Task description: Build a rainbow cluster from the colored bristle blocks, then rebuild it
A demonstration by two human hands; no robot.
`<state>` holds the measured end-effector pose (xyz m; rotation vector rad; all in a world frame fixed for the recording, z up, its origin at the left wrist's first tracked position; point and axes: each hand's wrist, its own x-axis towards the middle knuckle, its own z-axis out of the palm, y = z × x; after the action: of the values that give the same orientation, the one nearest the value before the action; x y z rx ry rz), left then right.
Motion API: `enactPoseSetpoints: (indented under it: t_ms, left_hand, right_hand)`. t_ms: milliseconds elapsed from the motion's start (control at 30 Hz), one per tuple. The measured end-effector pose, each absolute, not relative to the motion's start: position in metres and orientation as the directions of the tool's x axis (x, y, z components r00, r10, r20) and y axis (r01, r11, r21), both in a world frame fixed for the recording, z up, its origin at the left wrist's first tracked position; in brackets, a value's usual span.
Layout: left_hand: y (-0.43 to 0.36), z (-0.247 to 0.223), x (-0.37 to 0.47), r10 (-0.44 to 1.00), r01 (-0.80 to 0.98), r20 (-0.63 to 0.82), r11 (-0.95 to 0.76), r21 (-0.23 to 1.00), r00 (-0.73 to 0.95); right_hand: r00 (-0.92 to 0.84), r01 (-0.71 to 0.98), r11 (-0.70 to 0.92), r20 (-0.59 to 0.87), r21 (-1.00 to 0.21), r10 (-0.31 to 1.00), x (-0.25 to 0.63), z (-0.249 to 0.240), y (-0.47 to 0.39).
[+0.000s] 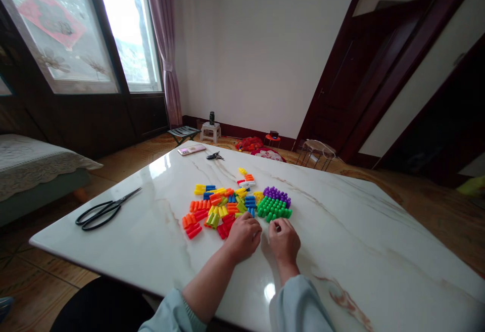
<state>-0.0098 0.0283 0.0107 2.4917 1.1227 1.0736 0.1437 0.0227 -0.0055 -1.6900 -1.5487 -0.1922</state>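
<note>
The left hand rests curled on the table, its fingers folded under and pressed together at the near edge of the blocks; whether they grip a piece cannot be told, since the knuckles hide the tips. The right hand sits just beside it, fingers likewise curled, thumb and forefinger seemingly closed toward each other, but anything between them is too small to make out. The two hands lie close together with a narrow gap between them.

Just beyond the left fingers lie red, orange and yellow-green blocks, scattered loose, with blue and yellow ones farther out. Just beyond the right fingers stands a joined green cluster, with a purple cluster touching its far side.

As a judgement, the step in hand looks like picking or fitting a small piece near the green cluster; the next move would call for a clear pinch on one block and a careful line-up with the pegs, without nudging the built part aside.

Far off to the left of the hands lie black scissors. Well beyond the blocks, at the far edge, lie a phone and keys.
</note>
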Motion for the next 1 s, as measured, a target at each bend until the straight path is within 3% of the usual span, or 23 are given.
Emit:
enactPoseSetpoints:
  t_ms: [167,667,833,1000]
  left_hand:
    - [0.03,0.009,-0.01,0.716,0.576,0.531,-0.689,0.439,0.452]
    - [0.028,0.011,-0.011,0.726,0.555,0.55,-0.68,0.48,0.413]
    - [0.02,0.023,-0.026,0.783,0.634,0.56,-0.583,0.508,0.272]
    - [-0.002,0.026,-0.082,0.834,0.811,0.552,-0.303,0.501,-0.029]
  right_hand:
    - [0.2,0.911,0.05,0.544,-0.41,0.815,0.14,-0.003,0.02]
    - [0.043,0.953,0.129,0.545,-0.274,0.837,0.139,-0.005,0.022]
    - [-0.006,0.959,0.149,0.508,-0.241,0.861,0.138,-0.005,0.024]
    - [0.011,0.955,0.141,0.504,-0.263,0.864,0.14,-0.007,0.025]
